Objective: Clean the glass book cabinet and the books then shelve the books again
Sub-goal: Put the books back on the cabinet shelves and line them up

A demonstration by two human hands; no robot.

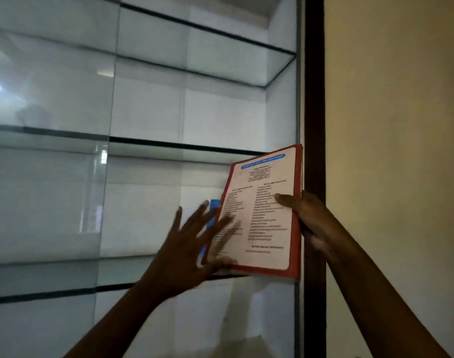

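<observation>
If the right hand (308, 218) slackens before the red-bordered paperback (267, 215) stands squarely on the glass shelf (122, 272), the book could tip outward or knock the blue book (215, 210) just beyond the left fingertips. The right thumb presses its cover, with the fingers curled behind the spine. The left hand (184, 254), fingers spread straight, touches its left edge.

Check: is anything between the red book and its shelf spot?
A blue item, probably another book, stands just behind the red book at the right end of the glass shelf. Nothing else visible blocks it.
</observation>
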